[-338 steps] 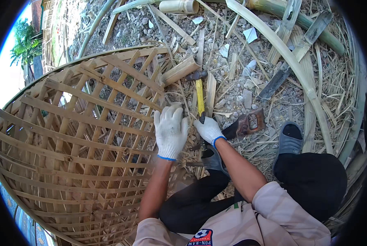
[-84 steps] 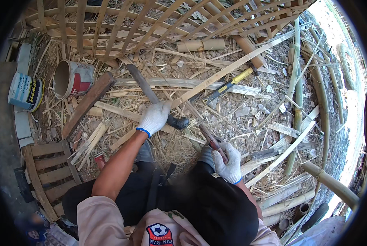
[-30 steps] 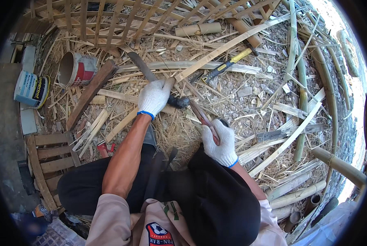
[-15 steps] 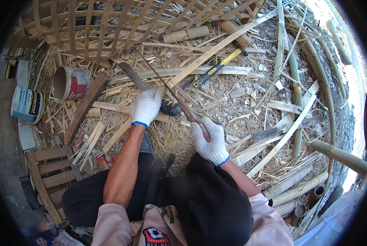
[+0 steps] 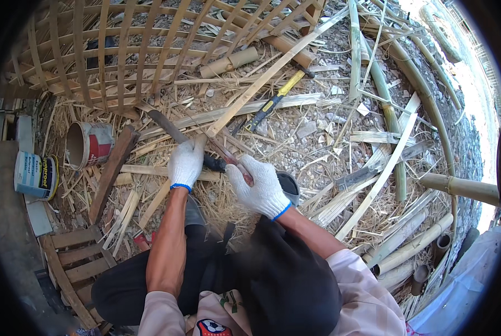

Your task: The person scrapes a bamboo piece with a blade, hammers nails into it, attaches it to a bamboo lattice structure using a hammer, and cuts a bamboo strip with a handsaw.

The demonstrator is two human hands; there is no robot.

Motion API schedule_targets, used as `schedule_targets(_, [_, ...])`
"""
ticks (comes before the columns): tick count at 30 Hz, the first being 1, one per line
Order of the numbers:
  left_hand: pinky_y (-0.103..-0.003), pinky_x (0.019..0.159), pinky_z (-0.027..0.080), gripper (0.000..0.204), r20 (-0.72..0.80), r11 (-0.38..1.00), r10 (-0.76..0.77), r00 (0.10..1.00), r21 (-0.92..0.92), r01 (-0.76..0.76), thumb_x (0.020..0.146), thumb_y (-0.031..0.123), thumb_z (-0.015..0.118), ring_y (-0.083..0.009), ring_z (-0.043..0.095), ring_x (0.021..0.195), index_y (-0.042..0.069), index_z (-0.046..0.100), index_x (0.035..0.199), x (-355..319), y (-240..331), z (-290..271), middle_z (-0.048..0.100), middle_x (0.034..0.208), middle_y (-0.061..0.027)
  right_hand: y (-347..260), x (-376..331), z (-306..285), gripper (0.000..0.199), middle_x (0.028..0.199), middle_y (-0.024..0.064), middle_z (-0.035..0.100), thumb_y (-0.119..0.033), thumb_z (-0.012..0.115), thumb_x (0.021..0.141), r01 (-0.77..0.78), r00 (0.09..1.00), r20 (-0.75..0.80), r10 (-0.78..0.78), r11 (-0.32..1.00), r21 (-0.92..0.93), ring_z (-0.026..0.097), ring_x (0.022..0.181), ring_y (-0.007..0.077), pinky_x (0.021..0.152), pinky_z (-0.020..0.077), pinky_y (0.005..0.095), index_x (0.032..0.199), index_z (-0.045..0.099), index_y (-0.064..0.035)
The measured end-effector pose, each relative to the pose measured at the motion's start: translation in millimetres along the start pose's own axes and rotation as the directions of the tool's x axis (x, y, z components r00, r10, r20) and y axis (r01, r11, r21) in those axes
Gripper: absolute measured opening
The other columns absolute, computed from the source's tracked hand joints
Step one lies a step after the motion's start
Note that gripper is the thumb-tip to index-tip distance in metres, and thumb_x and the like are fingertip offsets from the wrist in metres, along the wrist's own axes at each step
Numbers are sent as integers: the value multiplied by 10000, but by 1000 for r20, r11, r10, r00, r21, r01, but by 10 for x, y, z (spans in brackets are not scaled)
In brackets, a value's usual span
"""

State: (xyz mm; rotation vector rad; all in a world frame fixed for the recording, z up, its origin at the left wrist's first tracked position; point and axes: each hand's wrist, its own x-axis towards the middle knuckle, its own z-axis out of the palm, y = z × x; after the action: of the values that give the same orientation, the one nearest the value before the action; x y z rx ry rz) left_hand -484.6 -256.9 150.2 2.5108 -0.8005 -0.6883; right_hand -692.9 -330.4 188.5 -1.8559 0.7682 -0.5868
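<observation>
My left hand (image 5: 186, 163), in a white knitted glove with a blue cuff, is closed at the near end of a long pale bamboo strip (image 5: 278, 66). The strip slants away to the far right. My right hand (image 5: 257, 182), gloved the same way, grips the reddish-brown handle of a long thin-bladed knife (image 5: 223, 151). Its narrow blade points far left and crosses the strip's end close to my left fingers. Beneath my left hand lies a dark flat blade (image 5: 166, 125); a black handle (image 5: 214, 163) shows on the other side of the hand, which hides the part between.
A woven bamboo lattice (image 5: 122, 53) stands at the far left. Nearby are a paint-stained bucket (image 5: 106, 144), a blue-white tub (image 5: 36, 175), a dark wooden bar (image 5: 111, 175) and a slatted wooden piece (image 5: 74, 239). A yellow-black-handled tool (image 5: 275, 101), shavings and bamboo poles (image 5: 415, 70) cover the ground.
My right hand has moved left, closer to my left hand, bringing the knife's handle near the strip's end. The left hand keeps its place by the strip. The whole view has shifted slightly.
</observation>
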Motion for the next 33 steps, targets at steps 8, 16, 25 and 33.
schedule_targets(8, [-556,820,494,655,-36,995,58,998,86,-55,1015,601,458,-495,664,922,4,719,941,161,-118,-275,684,917,-293,-13,-780,-686,138,606,106,558,-151,711,972,-119,992,61,114,989,92,598,495,251,519,464,379,910,669,-34])
schedule_targets(16, [-533,878,517,658,15,995,-18,1000,96,16,1016,609,442,-484,684,971,35,758,958,14,198,-313,718,979,-279,-48,67,-22,303,586,122,494,-186,719,983,-18,1000,2,18,996,86,554,508,313,521,415,410,793,540,-32])
schedule_targets(25, [-576,898,531,599,-86,976,160,983,165,-144,1061,538,376,-488,686,1006,64,737,993,-117,158,-131,738,1036,-242,-23,-352,-285,265,583,108,519,-153,709,987,-105,994,7,105,994,15,561,493,239,504,410,377,799,563,-34])
schedule_targets(33, [-609,887,538,588,-105,923,201,974,353,-152,1101,466,281,-497,694,998,58,703,1089,138,-83,-207,733,1062,-260,65,-593,-408,146,627,114,555,-113,728,954,-43,996,72,48,996,-76,557,505,298,508,407,389,857,646,-41])
